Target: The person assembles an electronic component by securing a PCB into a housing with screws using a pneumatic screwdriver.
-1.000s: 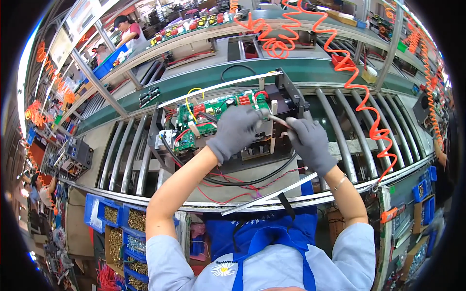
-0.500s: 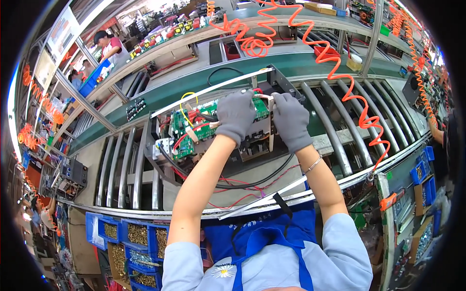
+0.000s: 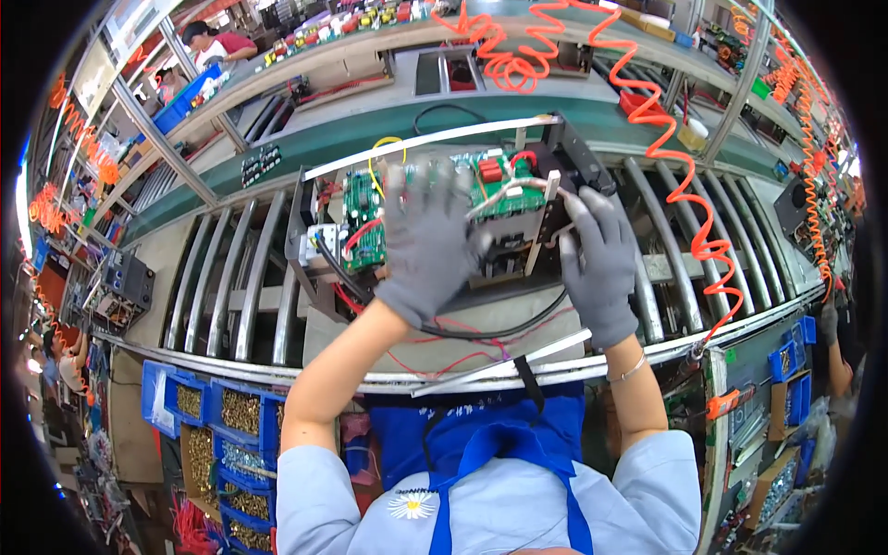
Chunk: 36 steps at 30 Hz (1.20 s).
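An open metal chassis (image 3: 314,268) with green circuit boards (image 3: 363,217), red parts and loose wires lies on the roller conveyor in front of me. My left hand (image 3: 427,245), in a grey glove, lies spread flat over the middle of the boards, slightly blurred, with nothing in it. My right hand (image 3: 599,264), also gloved, grips the chassis's black side panel (image 3: 566,157) at its right end, thumb on the inner face. A thick black cable (image 3: 499,331) loops out beneath both hands.
The steel roller conveyor (image 3: 231,277) runs left and right. An orange coiled hose (image 3: 689,199) hangs at the right. Blue bins of brass screws (image 3: 227,435) sit at lower left. A black unit (image 3: 125,282) stands far left. Another person (image 3: 217,42) works at the back.
My hands, which pinched a wire together over the board, have parted. The left hand has opened and spread over the boards; the right has moved to the black side panel.
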Motion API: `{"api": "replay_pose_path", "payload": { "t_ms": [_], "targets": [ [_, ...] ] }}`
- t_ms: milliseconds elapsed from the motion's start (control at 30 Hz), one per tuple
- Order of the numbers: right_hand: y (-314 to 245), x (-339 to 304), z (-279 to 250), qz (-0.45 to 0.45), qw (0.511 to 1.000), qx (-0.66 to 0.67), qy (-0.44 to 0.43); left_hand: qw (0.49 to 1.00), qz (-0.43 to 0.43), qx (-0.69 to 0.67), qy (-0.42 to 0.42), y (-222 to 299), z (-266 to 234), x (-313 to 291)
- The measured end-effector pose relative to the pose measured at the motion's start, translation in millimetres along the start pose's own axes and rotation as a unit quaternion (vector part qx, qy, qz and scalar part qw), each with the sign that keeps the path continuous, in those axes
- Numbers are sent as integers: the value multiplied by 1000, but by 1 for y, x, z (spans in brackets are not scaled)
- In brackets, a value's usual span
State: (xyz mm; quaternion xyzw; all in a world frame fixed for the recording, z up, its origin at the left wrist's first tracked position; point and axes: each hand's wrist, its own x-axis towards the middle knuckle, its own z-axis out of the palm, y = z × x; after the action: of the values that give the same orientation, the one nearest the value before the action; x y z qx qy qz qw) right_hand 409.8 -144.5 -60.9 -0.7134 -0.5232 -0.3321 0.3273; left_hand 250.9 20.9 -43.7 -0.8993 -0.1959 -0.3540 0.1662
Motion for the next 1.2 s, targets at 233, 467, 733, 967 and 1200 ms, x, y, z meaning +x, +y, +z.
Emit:
{"api": "replay_pose_path", "payload": {
  "t_ms": [233,467,733,967,1200],
  "targets": [
    [-9,-6,32,-9,997,54,-57,999,9,-25,-29,-23,17,-8],
    [-31,-115,39,43,972,194,-128,972,-19,-230,39,4,-23,-153],
    [-48,-144,27,102,940,252,-206,743,-525,-410,-67,0,18,-262],
    [-86,-94,67,74,890,314,-323,475,-580,-661,-34,-5,120,-223],
    [-82,-86,94,61,919,207,-330,183,-592,-784,-51,-25,131,-210]
  ]
}}
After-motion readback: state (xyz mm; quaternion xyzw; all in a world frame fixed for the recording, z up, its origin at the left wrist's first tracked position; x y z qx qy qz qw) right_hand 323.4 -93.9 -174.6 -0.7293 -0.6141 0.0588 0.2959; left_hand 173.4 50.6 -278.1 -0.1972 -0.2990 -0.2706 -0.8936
